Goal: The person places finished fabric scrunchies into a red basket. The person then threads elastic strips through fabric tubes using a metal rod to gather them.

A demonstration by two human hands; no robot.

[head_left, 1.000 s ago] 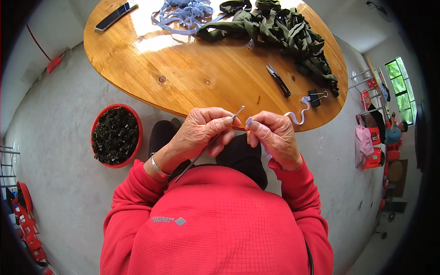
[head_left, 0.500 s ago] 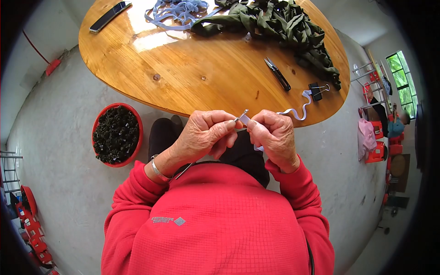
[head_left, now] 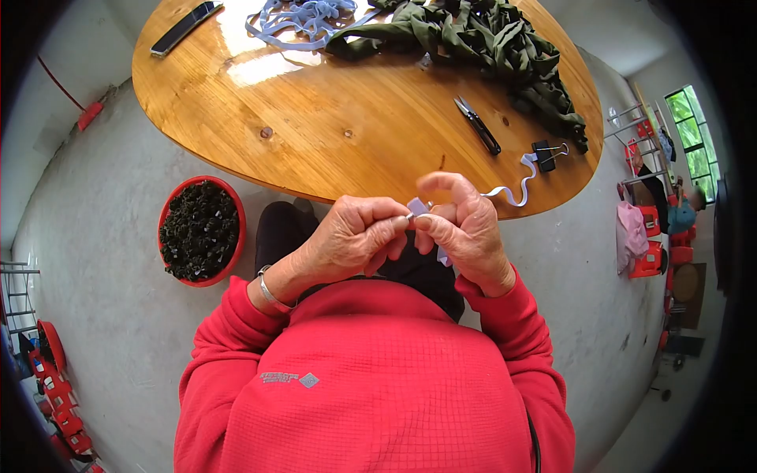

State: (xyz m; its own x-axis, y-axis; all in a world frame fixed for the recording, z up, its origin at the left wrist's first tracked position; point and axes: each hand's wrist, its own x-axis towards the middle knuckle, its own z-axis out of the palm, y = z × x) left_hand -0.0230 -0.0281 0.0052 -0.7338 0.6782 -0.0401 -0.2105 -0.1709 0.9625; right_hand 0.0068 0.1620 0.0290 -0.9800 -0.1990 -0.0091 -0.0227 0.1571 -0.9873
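Observation:
My left hand (head_left: 359, 236) pinches the tip of a thin metal rod, most of which is hidden, against the end of a pale lilac elastic band (head_left: 417, 206). My right hand (head_left: 465, 232) grips the band from the other side, with its index finger raised and slightly blurred. The two hands almost touch in front of the table edge. Beyond my right hand the band (head_left: 518, 193) runs in a wavy line over the table to a black binder clip (head_left: 544, 156). Black thread snips (head_left: 478, 126) lie left of the clip.
The oval wooden table (head_left: 315, 150) holds a phone (head_left: 186, 28), a tangle of blue bands (head_left: 303, 20) and crumpled dark green fabric (head_left: 489, 47). A red basin (head_left: 240, 236) of dark pieces stands on the floor at left. A person (head_left: 680, 217) is far right.
The rod's tip has met the band's end, and the band's end now stands up between my fingertips. My right index finger has lifted. The view has shifted slightly.

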